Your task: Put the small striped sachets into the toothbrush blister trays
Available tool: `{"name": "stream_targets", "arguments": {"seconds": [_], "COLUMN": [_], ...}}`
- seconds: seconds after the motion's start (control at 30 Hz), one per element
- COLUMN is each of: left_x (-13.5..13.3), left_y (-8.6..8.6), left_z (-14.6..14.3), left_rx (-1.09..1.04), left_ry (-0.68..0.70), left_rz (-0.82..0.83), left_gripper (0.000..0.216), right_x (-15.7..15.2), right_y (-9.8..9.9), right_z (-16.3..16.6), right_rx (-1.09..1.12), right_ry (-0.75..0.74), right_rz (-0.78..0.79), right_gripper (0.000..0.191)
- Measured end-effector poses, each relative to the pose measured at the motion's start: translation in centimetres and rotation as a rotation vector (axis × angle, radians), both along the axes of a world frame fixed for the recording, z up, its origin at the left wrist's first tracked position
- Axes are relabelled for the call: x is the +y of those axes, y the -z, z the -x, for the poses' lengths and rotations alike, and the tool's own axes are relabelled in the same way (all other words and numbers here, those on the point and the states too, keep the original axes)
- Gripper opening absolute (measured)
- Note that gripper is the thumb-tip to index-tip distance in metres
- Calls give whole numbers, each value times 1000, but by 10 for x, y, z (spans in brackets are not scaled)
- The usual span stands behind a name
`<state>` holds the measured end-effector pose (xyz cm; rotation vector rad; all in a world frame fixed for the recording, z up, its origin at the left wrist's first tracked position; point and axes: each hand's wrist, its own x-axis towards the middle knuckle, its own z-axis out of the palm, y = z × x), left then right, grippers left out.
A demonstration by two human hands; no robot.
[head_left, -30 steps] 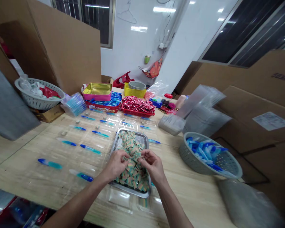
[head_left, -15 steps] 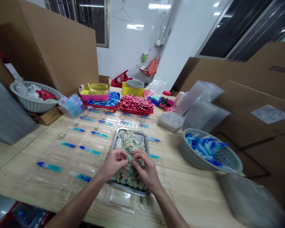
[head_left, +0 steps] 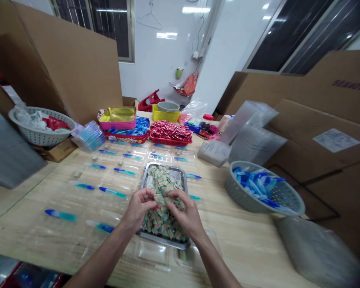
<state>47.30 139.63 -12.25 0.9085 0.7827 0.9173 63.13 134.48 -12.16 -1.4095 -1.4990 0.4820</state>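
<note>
A shallow metal tray [head_left: 186, 188] holds a heap of small green-and-tan pieces [head_left: 165, 178], too small to name further. Over the heap, my left hand [head_left: 139, 210] is closed in a pinch, with a small green-and-tan piece at its fingertips. Just across from it, my right hand [head_left: 184, 214] has its thumb and fingers curled inward above the pieces; whatever they grip is hard to make out. The fingertips of both hands are a little apart. Clear plastic trays [head_left: 153, 251] lie around and under the metal one, several bearing a blue pen-shaped item [head_left: 112, 192].
On the right stands a grey basket [head_left: 237, 196] of blue-and-white pieces, beside stacked clear plastic trays [head_left: 255, 144]. Red packets [head_left: 171, 131] and a pink tin [head_left: 120, 123] sit at the back. Another grey basket [head_left: 42, 138] is at the left. Cardboard boxes [head_left: 78, 68] flank the table.
My left hand has drawn slightly left, widening the gap between the hands. My right hand stays nearly in place. The whole view has shifted a little.
</note>
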Motion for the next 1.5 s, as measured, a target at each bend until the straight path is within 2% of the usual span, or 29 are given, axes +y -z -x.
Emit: {"name": "stream_targets", "arguments": {"seconds": [0.17,0.4,0.5,0.77,0.93,1.0,1.1,1.17,1.27,1.4,1.5], "left_x": [-3,-1,-2,-7,-8,-7,-4,-2,-2,-7,-9], "left_y": [-2,-1,0,6,10,12,14,14,11,6,9], "left_z": [-2,3,2,3,5,7,11,12,10,2,-4], "left_rx": [22,59,53,51,81,118,147,159,168,149,167], "left_ry": [1,-49,-52,-35,-18,-16,-67,-102,-111,-51,32], "left_rz": [-69,-88,-121,-192,-249,-251,-231,-218,-199,-189,-190], "left_gripper": [21,23,20,17,16,14,14,16,16,15,14], "right_x": [-4,-3,-3,-7,-11,-10,-6,-3,2,5,4], "right_y": [-2,-2,-5,3,9,10,9,7,5,11,13], "right_z": [16,13,13,12,11,5,-12,-23,-28,-21,-20], "right_rx": [-64,74,62,-151,-323,-326,-213,-165,-247,-382,-341], "right_ry": [-30,-81,-106,-45,-24,-7,37,5,-69,-38,-59], "right_rz": [-16,4,-3,-293,-392,-358,-184,-34,117,153,129], "right_gripper": [9,8,10,9,20,19,12,9,8,11,13]}}
